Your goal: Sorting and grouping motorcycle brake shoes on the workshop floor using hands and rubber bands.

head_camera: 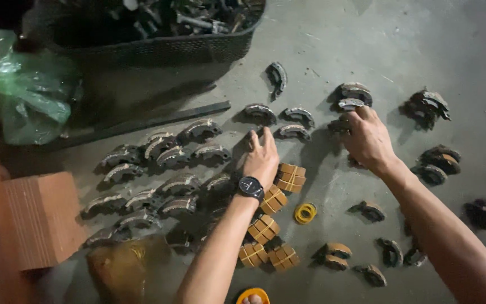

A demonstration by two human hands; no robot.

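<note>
Head view of a concrete floor (367, 50) strewn with curved brake shoes. The left hand (261, 159), a black watch (250, 186) on its wrist, lies flat with fingers extended toward a grey shoe (293, 132) at its 1 o'clock; it grips nothing. The right hand (368, 138) reaches to 11 o'clock, its fingertips on a stack of shoes (351, 97); whether the fingers close around one cannot be told, as the hand's back hides them. Rows of worn shoes (158, 180) lie at 9 o'clock from the left hand; banded tan bundles (291, 177) sit just beside its wrist at 4 o'clock, with yellow rubber bands (305, 213) near them. Looser pairs (431, 107) rest at 2 o'clock from the right hand. A black basket (153, 48) of metal parts stands at 11 o'clock, a green plastic bag (26, 87) at 10 o'clock, a brick (43, 217) at 8 o'clock.

Risks, as judged: the stack under the right fingertips may topple if pulled from its edge; either forearm, crossing low over the bundles and loose shoes, may scatter them; poor light makes sorted and unsorted pieces easy to confuse.
</note>
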